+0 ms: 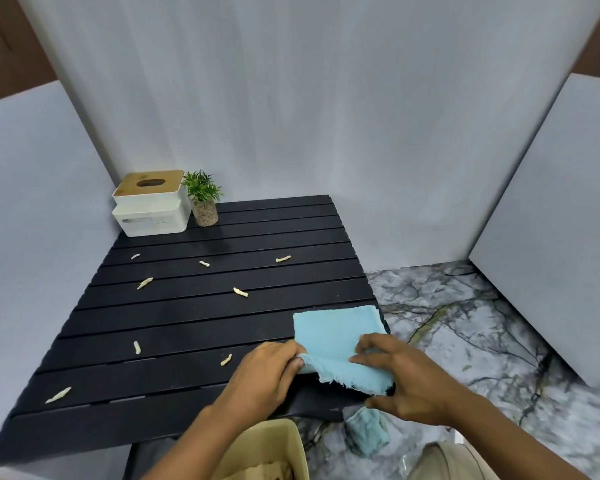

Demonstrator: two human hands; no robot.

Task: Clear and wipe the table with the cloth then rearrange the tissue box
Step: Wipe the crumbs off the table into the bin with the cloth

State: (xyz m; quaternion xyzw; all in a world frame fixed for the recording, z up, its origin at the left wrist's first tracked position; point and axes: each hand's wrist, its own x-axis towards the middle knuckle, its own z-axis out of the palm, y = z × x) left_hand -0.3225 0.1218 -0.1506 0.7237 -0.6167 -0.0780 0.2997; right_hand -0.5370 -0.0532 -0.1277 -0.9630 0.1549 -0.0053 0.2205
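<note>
A light blue cloth [336, 336] lies folded at the near right corner of the black slatted table [194, 317]. My left hand [267, 374] pinches the cloth's near left edge and lifts a frayed flap. My right hand [402, 377] holds the flap's right side, thumb on top and fingers under it. Several pale crumb-like scraps, such as one scrap [240, 292], are scattered over the slats. A white tissue box [151, 209] with a wooden lid stands at the far left corner.
A small potted plant [203, 199] stands right of the tissue box. A beige bin [267, 452] sits below the table's near edge. Another blue cloth [368, 431] lies on the marble floor. Grey panels enclose the table at the back and sides.
</note>
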